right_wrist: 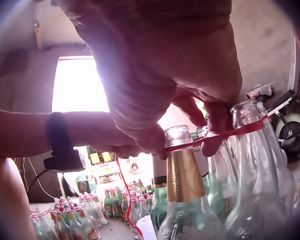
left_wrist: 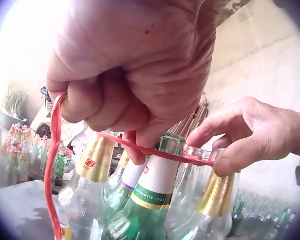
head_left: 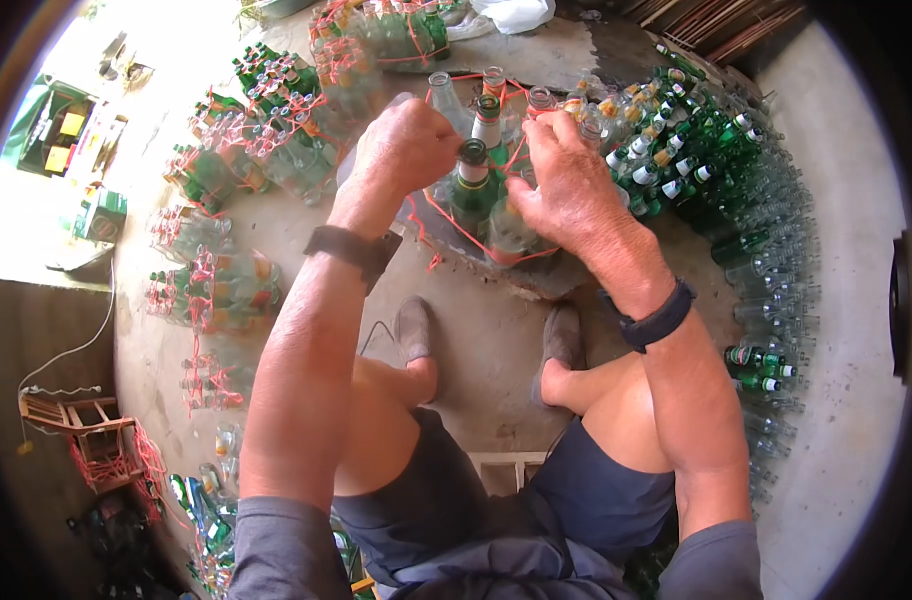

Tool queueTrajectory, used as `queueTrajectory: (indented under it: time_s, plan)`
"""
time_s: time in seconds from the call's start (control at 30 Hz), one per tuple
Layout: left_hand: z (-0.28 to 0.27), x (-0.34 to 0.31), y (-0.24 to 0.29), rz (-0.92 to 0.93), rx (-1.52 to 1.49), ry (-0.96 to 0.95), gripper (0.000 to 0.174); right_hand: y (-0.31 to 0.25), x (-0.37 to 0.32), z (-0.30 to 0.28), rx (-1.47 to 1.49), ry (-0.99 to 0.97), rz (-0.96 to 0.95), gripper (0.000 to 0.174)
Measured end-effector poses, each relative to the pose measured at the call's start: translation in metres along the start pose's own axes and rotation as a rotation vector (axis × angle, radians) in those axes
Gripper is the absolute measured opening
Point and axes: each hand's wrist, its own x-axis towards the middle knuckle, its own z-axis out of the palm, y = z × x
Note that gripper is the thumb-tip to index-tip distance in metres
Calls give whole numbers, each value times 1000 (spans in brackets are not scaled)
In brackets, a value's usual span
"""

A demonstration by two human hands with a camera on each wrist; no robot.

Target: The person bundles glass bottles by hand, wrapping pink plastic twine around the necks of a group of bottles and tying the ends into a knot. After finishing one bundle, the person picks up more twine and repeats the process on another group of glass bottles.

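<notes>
The biggest thing is the crowd of glass bottles on the floor, over by the right wall. Next comes the desk, low down in front of the person's feet. On it stands a small bunch of bottles, close together and upright, some green and some clear.

Then come the hands, above that bunch. The left hand has its fingers curled tight round the red string. The right hand is bent too, and it pinches the string with its thumb and a finger, close by the gold-wrapped neck of one bottle. The string lies across the bottle necks, and a piece hangs down from the left hand.

The bottles look hard, smooth and a bit slippery — glass can crack if it bangs. One would be light, but the whole bunch would be heavy. The neck is a good place to hold one; the bunch would want a hand low down as well. The string looks thin, soft and very light — best held near the necks and kept snug.
</notes>
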Motion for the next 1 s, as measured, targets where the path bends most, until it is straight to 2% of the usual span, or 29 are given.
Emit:
queueTrajectory:
  time_s: [0.13, 0.2, 0.23, 0.33, 0.5, 0.67, 0.87, 1.0]
  plan:
    - [7, -11, 9, -63, -57, -26, 22, 21, 5, -13, 54, -88, -53, 57]
    - [10, -24, 23, -80, -86, 6, 23, 37, 7, -13, 116, -11, -202, 43]
    - [14, -32, 32, -127, -110, 19, 22, 39, 7, -15, 109, -26, -210, 49]
    - [35, -43, 35, -77, -156, 131, 22, 41, 10, -22, 40, -97, -218, 50]
    - [38, -51, 34, -29, -236, 168, 26, 42, 9, -21, 21, -102, -216, 50]
    - [47, -63, 29, 71, -248, 298, 24, 47, 7, -17, 39, -91, -195, 48]
    - [41, -80, 30, 44, -335, 344, 22, 45, 7, -18, 51, -80, -193, 45]
    - [52, -86, 29, 43, -280, 410, 21, 41, 8, -20, 67, -82, -166, 43]
